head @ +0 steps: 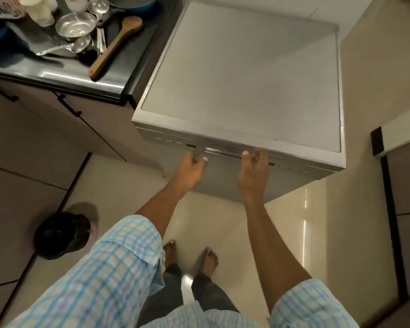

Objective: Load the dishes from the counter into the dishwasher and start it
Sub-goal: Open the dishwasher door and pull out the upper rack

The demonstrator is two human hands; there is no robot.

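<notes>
1. the dishwasher (242,84) fills the centre and upper right of the frame, its door closed and its top bare.
2. the left hand (191,170) and the right hand (255,171) reach the handle strip (225,152) at the door's upper edge; fingers curl under it (whether they truly clamp it, i cannot tell).
3. upper left, the dark counter (57,72) carries the dishes: a steel bowl (75,26), a wooden spoon (117,45), steel ladles (98,8), a pale cup (38,11).
4. lower left, a black bag (62,235) sits on the floor.
</notes>
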